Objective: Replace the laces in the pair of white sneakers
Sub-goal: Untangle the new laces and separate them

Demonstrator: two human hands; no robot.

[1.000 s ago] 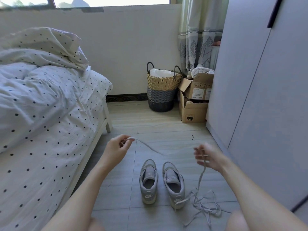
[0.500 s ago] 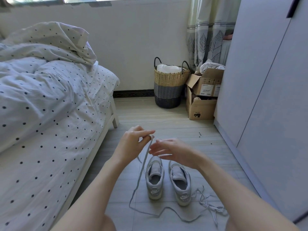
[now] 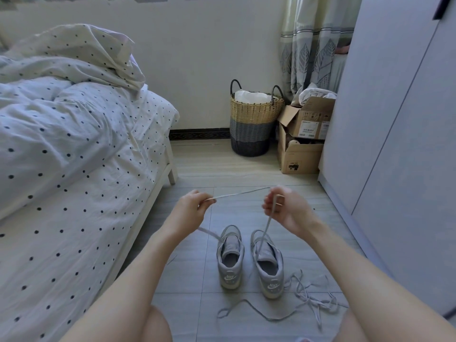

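Bed (image 3: 74,169) along floor's left edge, wardrobe (image 3: 394,119) along right edge; basket (image 3: 251,124) and cardboard boxes (image 3: 299,149) at far wall. Pair of sneakers (image 3: 249,262) unlaced, side by side mid-floor, heels toward camera. Loose laces (image 3: 311,299) piled on floor just right of them. Left hand (image 3: 188,211) and right hand (image 3: 287,209) each pinch one lace (image 3: 241,193), stretched between them above the shoes.

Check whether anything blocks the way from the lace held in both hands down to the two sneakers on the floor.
Nothing visible does. The lace stretches between the left hand and right hand, above the left sneaker and right sneaker. Both shoe openings lie uncovered. The loose laces lie right of the shoes.
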